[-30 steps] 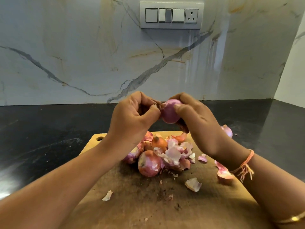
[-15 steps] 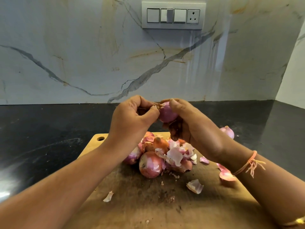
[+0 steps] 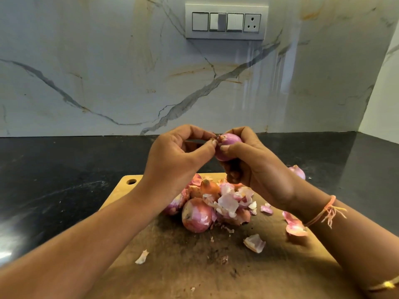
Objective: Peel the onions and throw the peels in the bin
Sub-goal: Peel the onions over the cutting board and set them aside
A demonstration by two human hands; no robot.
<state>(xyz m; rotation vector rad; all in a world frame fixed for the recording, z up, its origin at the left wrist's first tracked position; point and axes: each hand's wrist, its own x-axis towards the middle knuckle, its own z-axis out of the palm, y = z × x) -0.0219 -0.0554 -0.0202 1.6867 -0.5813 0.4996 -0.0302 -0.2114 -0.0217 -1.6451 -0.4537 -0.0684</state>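
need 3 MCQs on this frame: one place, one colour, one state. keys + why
1. Where is the onion being peeled?
A. in the pile
B. held up in the right hand
C. on the counter

2. What colour is the thread on the right wrist?
A. blue
B. orange
C. green

3. What is the left hand doing?
A. lying flat and open
B. holding a knife
C. pinching skin at the onion's tip

Key:
1 B: the right hand's fingers wrap the onion, which touches no surface.
2 B: the thread and its loose ends read orange.
3 C: thumb and forefinger meet on the skin at the tip.
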